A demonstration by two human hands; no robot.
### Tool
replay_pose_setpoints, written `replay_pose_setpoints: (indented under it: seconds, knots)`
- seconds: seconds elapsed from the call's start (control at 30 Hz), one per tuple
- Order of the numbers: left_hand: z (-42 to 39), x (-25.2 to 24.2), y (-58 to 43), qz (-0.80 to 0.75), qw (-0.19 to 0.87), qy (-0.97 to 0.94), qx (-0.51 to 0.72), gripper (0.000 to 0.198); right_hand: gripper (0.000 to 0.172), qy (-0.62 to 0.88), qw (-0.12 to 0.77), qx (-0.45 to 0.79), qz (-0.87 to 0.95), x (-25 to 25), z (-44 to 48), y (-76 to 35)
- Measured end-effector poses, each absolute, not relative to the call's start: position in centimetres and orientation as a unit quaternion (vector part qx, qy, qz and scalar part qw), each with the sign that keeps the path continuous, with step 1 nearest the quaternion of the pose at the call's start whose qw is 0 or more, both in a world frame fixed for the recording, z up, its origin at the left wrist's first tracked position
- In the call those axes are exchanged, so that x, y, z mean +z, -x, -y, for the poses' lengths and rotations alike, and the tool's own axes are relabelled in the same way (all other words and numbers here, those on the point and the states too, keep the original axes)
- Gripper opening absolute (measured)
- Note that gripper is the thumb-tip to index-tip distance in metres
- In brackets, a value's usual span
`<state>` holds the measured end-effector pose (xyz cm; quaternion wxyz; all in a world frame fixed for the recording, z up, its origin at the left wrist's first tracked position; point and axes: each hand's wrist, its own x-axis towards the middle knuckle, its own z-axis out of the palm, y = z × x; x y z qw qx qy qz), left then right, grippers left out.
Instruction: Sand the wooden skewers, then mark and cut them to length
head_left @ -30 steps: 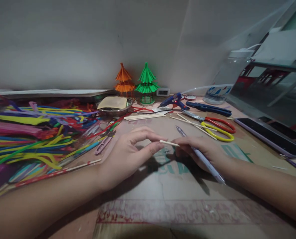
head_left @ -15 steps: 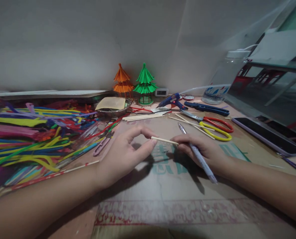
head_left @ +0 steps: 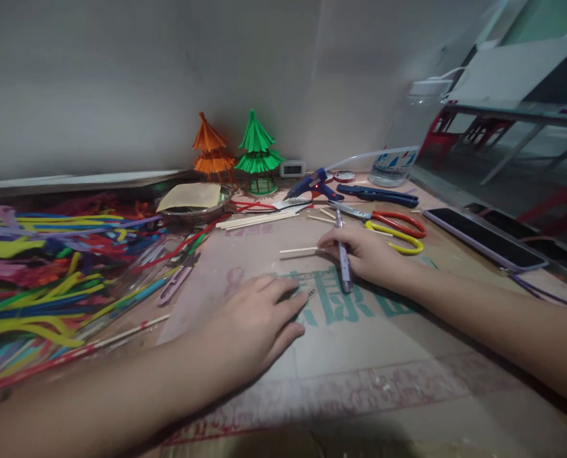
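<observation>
My left hand (head_left: pixel 259 321) rests palm down on the covered tabletop, fingers apart, near a small clear ruler-like strip (head_left: pixel 306 275). To its right, my right hand (head_left: pixel 359 254) is closed around a purple pen (head_left: pixel 343 257) and a thin pale stick (head_left: pixel 297 252), which points left from its fingertips. Several pale sticks (head_left: pixel 259 220) lie in a row beyond my hands. Other sticks lie behind my right hand, near scissors (head_left: pixel 398 232) with red and yellow handles.
Colourful pipe cleaners (head_left: pixel 49 273) cover the left side. Behind stand an orange model (head_left: pixel 211 149), a green model (head_left: pixel 260 152), a metal bowl (head_left: pixel 192 213), a blue glue gun (head_left: pixel 312 184) and a bottle (head_left: pixel 395 159). A phone (head_left: pixel 483 238) lies right.
My left hand has let go of the stick and come down to the table, fingers spread. The right hand keeps stick and pen, the pen now more upright. The view has shifted right.
</observation>
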<state>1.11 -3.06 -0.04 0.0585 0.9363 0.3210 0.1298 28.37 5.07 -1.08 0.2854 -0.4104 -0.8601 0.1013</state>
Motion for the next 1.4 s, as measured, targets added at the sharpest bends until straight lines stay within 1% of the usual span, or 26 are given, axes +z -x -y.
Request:
replay_pose_setpoints:
  seconds: [0.2,0.33,0.47,0.6,0.77,0.93,1.07,1.27,1.4]
  knots:
    - [2.4,-0.5,-1.5,-0.298,0.042,-0.936,0.180,0.034,0.020,0.404,0.269,0.079,0.871,-1.2,-5.2,-28.2]
    - [2.3,-0.8,-1.3,-0.272,-0.029,-0.943,0.188,0.034,0.018,0.389,0.265,0.070,0.879,-1.5,-5.5,-28.5]
    - [3.1,-1.0,-1.2,-0.297,-0.087,-0.939,0.150,0.035,0.016,0.387,0.257,0.072,0.883,-1.3,-5.2,-28.4]
    - [3.8,-0.9,-1.6,-0.313,-0.121,-0.938,0.088,0.041,0.018,0.380,0.221,0.079,0.895,-0.7,-4.4,-27.8]
    - [3.9,-0.5,-1.9,-0.336,-0.112,-0.935,0.033,0.048,0.018,0.362,0.192,0.085,0.908,-0.3,-4.0,-27.4]
    - [4.3,0.2,-2.1,-0.345,-0.100,-0.932,-0.048,0.060,0.016,0.365,0.181,0.090,0.909,-0.4,-3.8,-27.4]
    - [4.8,1.2,-2.6,-0.350,-0.084,-0.926,-0.116,0.064,0.015,0.346,0.187,0.098,0.914,-0.3,-3.4,-27.2]
    - [4.7,1.6,-2.7,-0.348,-0.057,-0.931,-0.099,0.063,0.024,0.331,0.186,0.108,0.919,-0.2,-3.4,-27.1]
    - [4.9,1.7,-2.8,-0.355,-0.056,-0.928,-0.101,0.067,0.024,0.329,0.188,0.113,0.918,-0.3,-3.5,-27.2]
